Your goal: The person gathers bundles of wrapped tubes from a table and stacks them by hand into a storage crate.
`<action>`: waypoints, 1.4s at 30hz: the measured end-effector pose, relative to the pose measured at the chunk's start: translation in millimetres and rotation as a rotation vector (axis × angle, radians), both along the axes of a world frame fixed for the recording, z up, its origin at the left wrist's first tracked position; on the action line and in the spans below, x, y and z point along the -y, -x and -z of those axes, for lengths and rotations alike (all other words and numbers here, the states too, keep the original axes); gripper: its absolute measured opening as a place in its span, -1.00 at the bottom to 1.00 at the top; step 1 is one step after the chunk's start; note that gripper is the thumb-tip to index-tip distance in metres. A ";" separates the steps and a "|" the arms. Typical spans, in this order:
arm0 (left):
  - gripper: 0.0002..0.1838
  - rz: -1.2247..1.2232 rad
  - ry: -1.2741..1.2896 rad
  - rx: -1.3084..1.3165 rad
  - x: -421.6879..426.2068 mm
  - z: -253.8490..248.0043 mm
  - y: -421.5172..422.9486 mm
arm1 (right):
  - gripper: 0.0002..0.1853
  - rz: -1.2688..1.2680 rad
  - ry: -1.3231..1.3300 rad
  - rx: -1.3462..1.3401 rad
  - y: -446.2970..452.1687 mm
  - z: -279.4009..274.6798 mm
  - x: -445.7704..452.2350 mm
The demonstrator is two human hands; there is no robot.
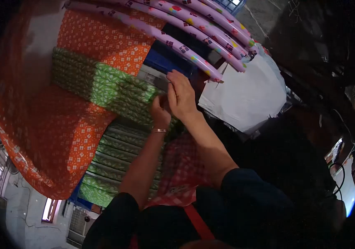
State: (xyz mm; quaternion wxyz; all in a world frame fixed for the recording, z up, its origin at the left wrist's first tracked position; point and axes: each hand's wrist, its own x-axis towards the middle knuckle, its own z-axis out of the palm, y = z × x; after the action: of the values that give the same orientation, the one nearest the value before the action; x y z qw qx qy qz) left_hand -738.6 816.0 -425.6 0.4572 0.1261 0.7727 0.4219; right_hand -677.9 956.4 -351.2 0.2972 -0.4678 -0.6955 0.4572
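Observation:
A bundle of green leaf-patterned rolls [109, 85] lies across an orange sheet [102, 39] printed with small pale motifs. At the bundle's right end is my left hand [161, 111], a bracelet on its wrist. Its fingers curl inward and are partly hidden, so what they hold cannot be made out. My right hand [181, 94] is just beside it, fingers stretched forward and thumb apart, near the same end. Below the bundle, more green patterned rolls [109, 159] lie side by side in a row.
Several glossy pink-purple rolls [177, 45] with colored motifs stretch across the top. A white sheet-like stack [248, 93] is to the right of my hands. The orange sheet bulges up at the left. A window [51, 209] shows at the lower left.

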 end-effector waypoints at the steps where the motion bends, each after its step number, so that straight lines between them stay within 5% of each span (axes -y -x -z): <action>1: -0.81 0.099 0.068 -0.119 -2.7 -19.5 -9.4 | -0.69 -0.053 -0.019 0.120 -8.4 21.1 21.2; 5: -0.84 0.031 0.000 -0.084 22.2 -25.2 -11.3 | -0.39 0.206 0.621 0.356 -32.3 76.1 53.3; 9: -0.78 -0.048 0.211 0.218 34.3 -31.7 -18.4 | -0.39 0.445 0.622 0.198 -30.3 140.7 50.4; 11: -0.75 0.031 0.363 0.347 41.9 -27.8 -26.6 | -0.22 0.459 0.579 0.013 -20.9 146.2 36.4; 13: -0.71 0.117 0.506 0.480 49.7 -26.3 -36.2 | -0.27 0.530 0.501 0.085 -15.8 180.3 35.1; 16: -0.65 0.610 0.131 0.455 77.6 -49.9 -51.9 | -0.31 0.576 0.477 0.100 -14.5 176.0 35.8; 17: -0.65 0.613 0.124 0.444 80.1 -52.9 -54.2 | -0.28 0.576 0.526 0.040 -11.6 169.0 38.6; 19: -0.58 1.267 0.332 0.141 79.2 -54.9 -59.1 | -0.27 0.554 0.515 0.015 -12.4 164.9 40.2; 20: -0.58 1.253 0.321 0.106 81.3 -49.5 -56.6 | -0.25 0.528 0.511 -0.005 -12.6 165.8 37.1; 22: -0.38 0.875 0.669 0.458 97.7 -22.4 -55.6 | -0.25 0.505 0.380 0.033 -14.0 161.9 33.8; 23: -0.38 0.842 0.649 0.418 115.7 17.9 -56.1 | -0.27 0.556 0.141 0.338 -19.9 185.3 36.5; 24: -0.41 0.855 0.598 0.090 147.4 48.2 -74.6 | -0.28 0.623 0.353 0.036 -9.3 160.8 22.3; 28: -0.45 0.823 0.398 -1.160 295.1 148.1 -146.4 | -0.27 0.632 0.440 0.136 -9.6 158.4 -1.5; 29: -0.45 0.815 0.405 -1.166 298.8 155.0 -143.9 | -0.22 0.611 0.483 0.106 -11.3 159.6 0.0; 34: -0.40 -0.686 0.071 0.923 309.8 168.1 -107.5 | -0.15 0.542 0.644 -0.144 -20.3 164.6 12.7; 35: -0.40 -0.688 0.060 0.926 289.8 117.9 -105.7 | -0.15 0.534 0.637 -0.144 -19.6 164.7 11.3; 37: -0.27 -1.113 -0.100 1.041 154.2 21.9 -41.3 | -0.10 0.609 0.666 -0.142 -17.5 165.4 13.8; 42: -0.13 -1.103 0.051 1.018 120.3 -5.8 -26.2 | -0.09 0.475 0.565 -0.137 -21.3 170.8 14.9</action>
State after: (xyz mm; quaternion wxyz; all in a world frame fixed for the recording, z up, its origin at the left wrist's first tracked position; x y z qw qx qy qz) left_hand -712.4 695.7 -419.8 0.4833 -0.5006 0.4264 0.5779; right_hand -656.6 941.5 -522.1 0.3000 -0.6479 -0.3926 0.5798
